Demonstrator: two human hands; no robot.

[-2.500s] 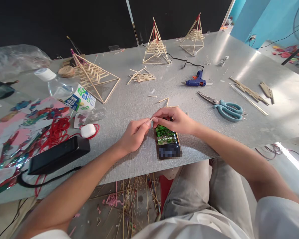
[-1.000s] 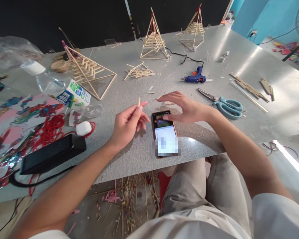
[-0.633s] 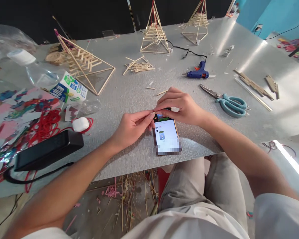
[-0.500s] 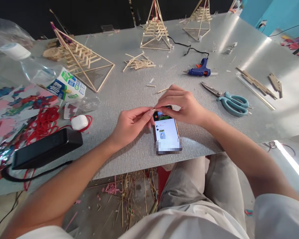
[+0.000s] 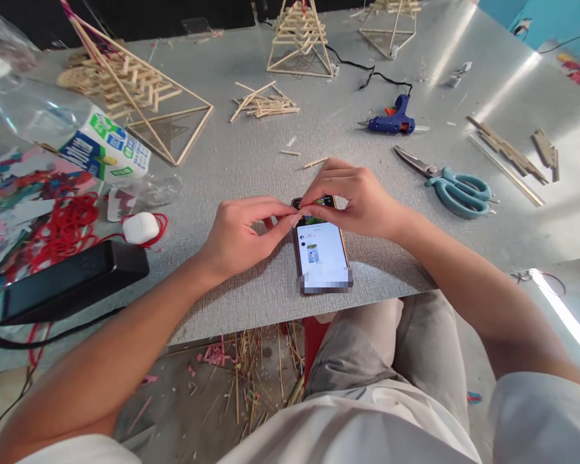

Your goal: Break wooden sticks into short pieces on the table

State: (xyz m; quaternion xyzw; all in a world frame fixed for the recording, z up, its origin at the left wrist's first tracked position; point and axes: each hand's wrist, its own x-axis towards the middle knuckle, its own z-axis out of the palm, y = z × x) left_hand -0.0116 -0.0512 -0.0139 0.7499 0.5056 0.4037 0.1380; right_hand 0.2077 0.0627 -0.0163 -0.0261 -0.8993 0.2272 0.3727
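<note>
My left hand (image 5: 246,235) and my right hand (image 5: 355,200) meet fingertip to fingertip over the top end of a smartphone (image 5: 328,261) with a lit screen. Both are closed in a pinch; whatever lies between the fingertips is too small and covered to make out. Just beyond my right fingers lies a short thin stick (image 5: 316,163), and another short piece (image 5: 290,153) rests to its left. A pile of cut wooden sticks (image 5: 270,106) sits farther back.
Stick pyramid frames (image 5: 191,138) stand along the back. To the right are a blue glue gun (image 5: 391,122), scissors (image 5: 459,190) and wooden strips (image 5: 507,151). A plastic bottle (image 5: 106,145), red cord (image 5: 67,225), a white earbud case (image 5: 140,228) and a black device (image 5: 72,280) occupy the left.
The view has shifted a little, so the things at the back sit higher in it. My hands stay pinched together over the phone, the left fingers slightly rearranged.
</note>
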